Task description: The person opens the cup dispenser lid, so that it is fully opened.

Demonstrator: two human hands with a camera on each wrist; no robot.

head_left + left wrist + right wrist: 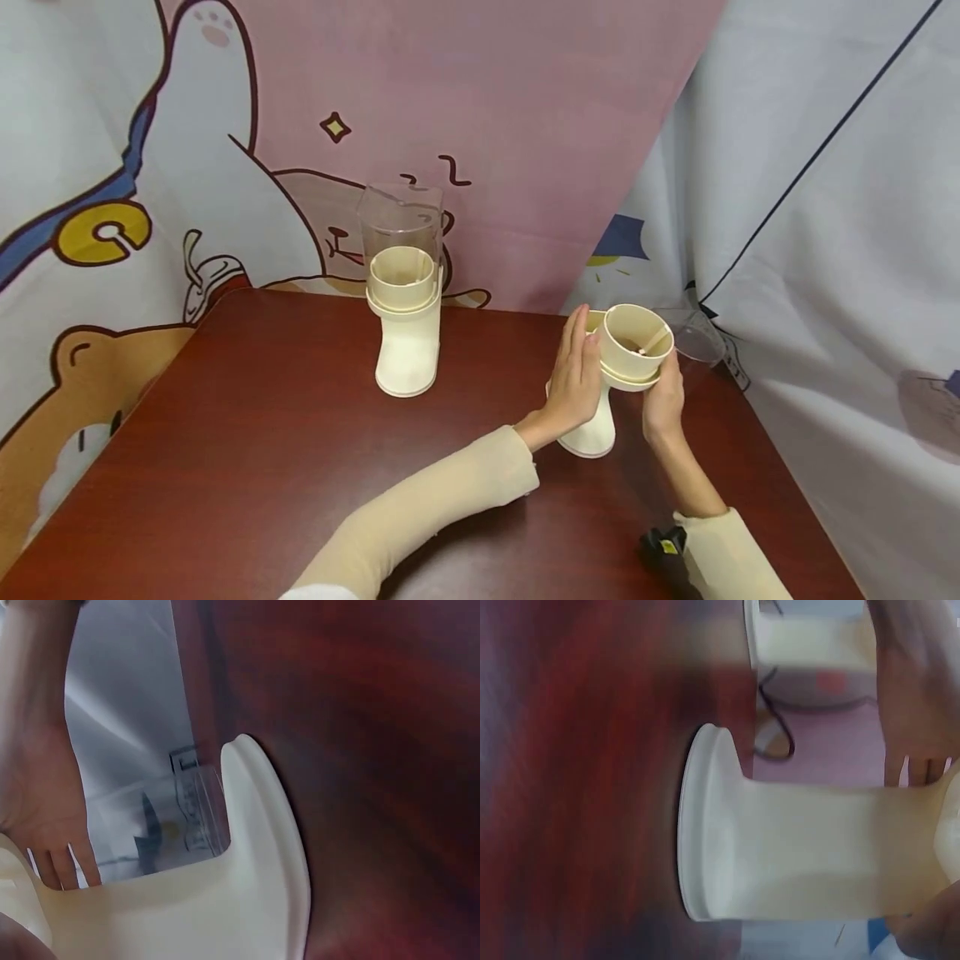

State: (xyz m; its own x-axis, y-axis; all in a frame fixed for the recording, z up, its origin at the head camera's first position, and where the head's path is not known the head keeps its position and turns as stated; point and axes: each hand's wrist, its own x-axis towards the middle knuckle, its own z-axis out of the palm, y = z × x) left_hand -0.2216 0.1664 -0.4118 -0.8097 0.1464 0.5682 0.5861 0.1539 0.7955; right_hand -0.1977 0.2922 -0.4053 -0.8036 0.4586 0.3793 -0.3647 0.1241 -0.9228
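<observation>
A cream dispenser stand [592,429] with a round, hollow cup [637,333] on top stands at the right of the table, between both hands. Straight fingers of my left hand [573,383] press against the cup's left side. My right hand [665,404] touches the cup's right side and underside; in the left wrist view its extended fingers [64,866] reach behind the stand. Inside the cup a pale strip crosses a dark opening. The right wrist view shows the stand's flat foot [709,825] on the table. Part of the cup's left side is hidden by my left hand.
A second cream stand [408,350] stands farther back near the middle, with a clear container [401,208] on top. Behind my right hand lies another clear container [697,337]. Printed cloth [525,125] borders the red-brown table [247,450] at the back and sides.
</observation>
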